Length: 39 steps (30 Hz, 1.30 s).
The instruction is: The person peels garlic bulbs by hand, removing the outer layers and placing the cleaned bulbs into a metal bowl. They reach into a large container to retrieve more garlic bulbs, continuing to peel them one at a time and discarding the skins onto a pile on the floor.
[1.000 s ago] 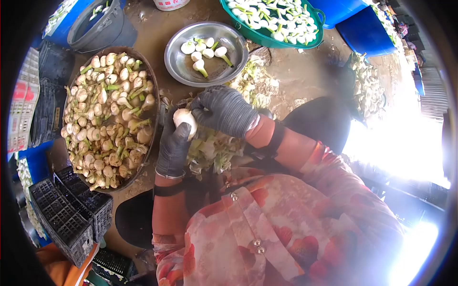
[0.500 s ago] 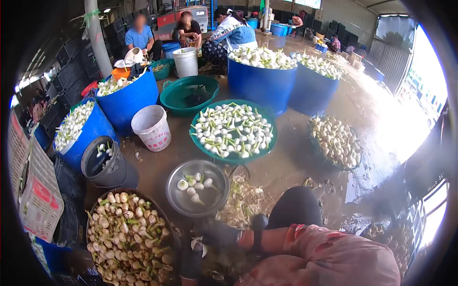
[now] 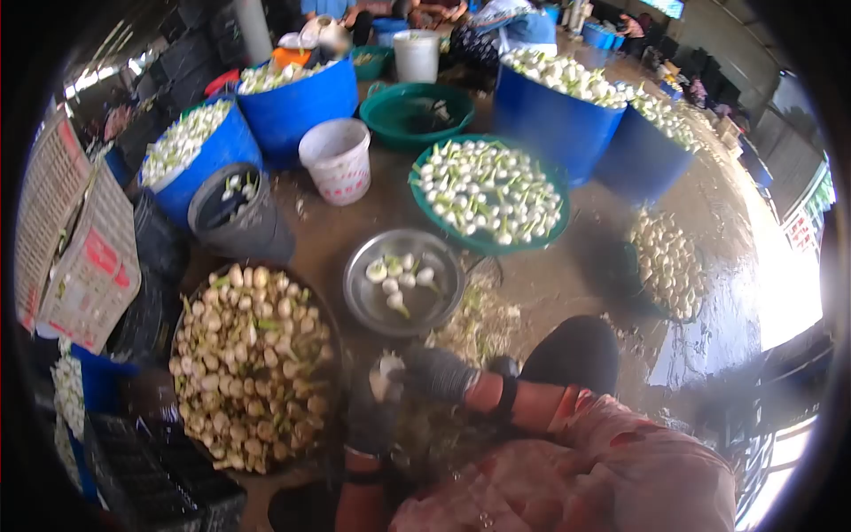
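Note:
My left hand (image 3: 368, 418), in a dark glove, is closed around a pale garlic bulb (image 3: 386, 377) held low in front of me. From the right, my right hand (image 3: 439, 372), in a grey glove, reaches to that bulb with fingers curled against it; whatever lies in its grip is hidden. Just beyond, a metal bowl (image 3: 403, 321) holds several clean white garlic bulbs (image 3: 390, 285). Beside my left hand stands a wide dark tub (image 3: 333, 341) heaped with brownish unpeeled garlic bulbs (image 3: 253, 363).
Peelings (image 3: 479, 324) litter the wet floor. A green basin (image 3: 557, 232) of white bulbs, a white bucket (image 3: 341, 182), a black bucket (image 3: 257, 232) and large blue tubs (image 3: 554, 124) stand ahead. Crates (image 3: 93, 266) are at left. Other people (image 3: 510, 31) sit at the back.
The view has tilted down and turned left, so everything sits differently in frame. Both hands remain together at the garlic bulb, which shows more clearly now.

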{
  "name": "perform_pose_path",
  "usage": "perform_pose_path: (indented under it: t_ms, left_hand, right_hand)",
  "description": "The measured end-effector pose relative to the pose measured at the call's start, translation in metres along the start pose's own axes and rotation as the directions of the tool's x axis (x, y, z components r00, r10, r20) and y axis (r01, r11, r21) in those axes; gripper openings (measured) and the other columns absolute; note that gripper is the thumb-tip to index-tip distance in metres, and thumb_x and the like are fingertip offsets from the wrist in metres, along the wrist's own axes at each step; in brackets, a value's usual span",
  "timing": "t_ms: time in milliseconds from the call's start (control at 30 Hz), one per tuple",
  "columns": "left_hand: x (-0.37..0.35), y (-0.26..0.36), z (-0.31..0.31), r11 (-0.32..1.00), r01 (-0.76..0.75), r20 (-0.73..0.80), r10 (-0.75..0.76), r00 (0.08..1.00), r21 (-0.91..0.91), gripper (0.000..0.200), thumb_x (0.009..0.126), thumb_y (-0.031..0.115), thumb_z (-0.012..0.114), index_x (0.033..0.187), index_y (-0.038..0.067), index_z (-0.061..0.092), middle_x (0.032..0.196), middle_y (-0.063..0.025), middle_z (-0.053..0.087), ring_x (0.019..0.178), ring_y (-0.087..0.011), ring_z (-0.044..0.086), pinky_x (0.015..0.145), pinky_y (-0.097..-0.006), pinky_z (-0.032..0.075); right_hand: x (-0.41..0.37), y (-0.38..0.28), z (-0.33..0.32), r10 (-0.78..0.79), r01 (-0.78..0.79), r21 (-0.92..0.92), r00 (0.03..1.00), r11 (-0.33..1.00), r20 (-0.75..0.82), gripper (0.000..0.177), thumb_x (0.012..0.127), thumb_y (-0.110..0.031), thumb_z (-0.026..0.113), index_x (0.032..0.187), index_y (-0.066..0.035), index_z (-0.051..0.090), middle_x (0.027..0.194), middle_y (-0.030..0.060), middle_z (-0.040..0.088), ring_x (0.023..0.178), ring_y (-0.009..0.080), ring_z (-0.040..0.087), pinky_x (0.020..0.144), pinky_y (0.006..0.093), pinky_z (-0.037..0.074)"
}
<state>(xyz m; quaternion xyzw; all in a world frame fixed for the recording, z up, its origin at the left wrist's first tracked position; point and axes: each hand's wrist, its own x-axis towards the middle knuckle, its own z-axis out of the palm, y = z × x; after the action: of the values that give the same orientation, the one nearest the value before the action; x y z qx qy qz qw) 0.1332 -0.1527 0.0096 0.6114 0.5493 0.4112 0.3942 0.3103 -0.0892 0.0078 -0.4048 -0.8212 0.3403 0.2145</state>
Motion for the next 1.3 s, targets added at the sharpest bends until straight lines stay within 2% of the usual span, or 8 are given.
perform_pose_path:
  t_ms: [100,233,433,533,600,667,933,1300]
  left_hand:
    - [-0.010,0.009,0.002,0.907,-0.198,-0.184,0.281,0.942,0.372,0.064,0.086,0.017,0.070,0.141,0.000,0.043,0.130,-0.0212,0.056,0.118,-0.0342,0.057,0.103,-0.0400,0.046]
    - [-0.022,0.004,-0.001,0.943,0.055,-0.070,-0.083,0.994,-0.328,0.071,0.084,0.017,0.069,0.145,-0.002,0.039,0.137,-0.0173,0.052,0.121,-0.0245,0.054,0.105,-0.0367,0.043]
    - [-0.012,-0.025,-0.012,0.180,0.018,-0.010,-0.150,0.989,-0.983,0.066,0.088,0.040,0.069,0.136,0.001,0.047,0.124,-0.0179,0.059,0.098,-0.0227,0.062,0.079,-0.0387,0.056]
    - [-0.003,-0.036,-0.014,0.561,-0.031,-0.216,-0.266,0.939,-0.827,0.066,0.088,0.030,0.071,0.140,0.000,0.043,0.119,-0.0149,0.060,0.106,-0.0233,0.060,0.088,-0.0357,0.053]
    - [-0.005,-0.028,-0.014,0.706,-0.006,-0.225,-0.217,0.950,-0.708,0.065,0.087,0.022,0.070,0.141,0.001,0.042,0.121,-0.0115,0.058,0.111,-0.0218,0.057,0.094,-0.0346,0.050]
    - [-0.005,-0.019,-0.013,0.843,0.029,-0.221,-0.174,0.960,-0.537,0.065,0.086,0.016,0.070,0.142,0.001,0.041,0.122,-0.0092,0.055,0.113,-0.0204,0.055,0.097,-0.0341,0.048]
    - [0.001,-0.024,-0.004,0.913,0.122,-0.142,-0.191,0.971,-0.390,0.082,0.079,0.005,0.079,0.145,0.001,0.029,0.120,-0.0113,0.055,0.106,-0.0181,0.057,0.094,-0.0327,0.051]
    - [-0.001,-0.010,0.001,0.995,-0.091,-0.111,0.094,0.989,0.032,0.092,0.077,0.007,0.081,0.150,-0.003,0.025,0.133,-0.0135,0.053,0.116,-0.0205,0.057,0.101,-0.0344,0.048]
  right_hand:
    - [0.006,0.019,0.006,0.060,-0.049,0.256,0.998,0.965,-0.037,0.039,0.093,-0.034,0.062,0.120,-0.005,0.063,0.105,0.0220,0.068,0.097,0.0375,0.065,0.086,0.0427,0.051]
    - [0.019,0.042,-0.003,0.146,-0.218,0.456,0.971,0.863,0.188,0.031,0.094,-0.029,0.062,0.108,-0.003,0.069,0.095,0.0198,0.071,0.091,0.0337,0.068,0.081,0.0396,0.052]
    - [-0.012,0.070,0.040,0.472,-0.155,-0.492,0.622,0.857,0.625,0.051,0.089,-0.049,0.062,0.111,-0.002,0.068,0.104,0.0194,0.071,0.102,0.0359,0.067,0.090,0.0435,0.052]
    - [-0.023,0.026,0.024,0.334,-0.230,-0.323,0.889,0.918,0.314,0.057,0.090,-0.052,0.062,0.116,-0.002,0.068,0.111,0.0173,0.070,0.103,0.0323,0.067,0.089,0.0404,0.052]
    - [0.005,0.030,0.015,0.378,-0.625,0.651,0.780,0.431,0.499,0.049,0.093,-0.044,0.063,0.115,-0.001,0.068,0.111,0.0148,0.070,0.099,0.0279,0.067,0.087,0.0361,0.053]
    - [0.026,0.030,-0.006,0.230,-0.334,0.735,0.942,0.591,0.244,0.040,0.095,-0.038,0.064,0.112,-0.003,0.069,0.106,0.0134,0.070,0.095,0.0247,0.067,0.084,0.0340,0.053]
    - [0.028,-0.001,-0.020,-0.350,0.346,-0.059,0.933,0.936,-0.079,0.023,0.087,-0.020,0.070,0.107,-0.008,0.073,0.096,0.0107,0.070,0.092,0.0310,0.067,0.082,0.0385,0.055]
    - [0.019,-0.013,-0.024,-0.013,0.010,-0.061,0.999,0.998,-0.043,0.022,0.088,-0.029,0.062,0.087,-0.008,0.070,0.084,0.0144,0.068,0.079,0.0334,0.067,0.068,0.0439,0.052]
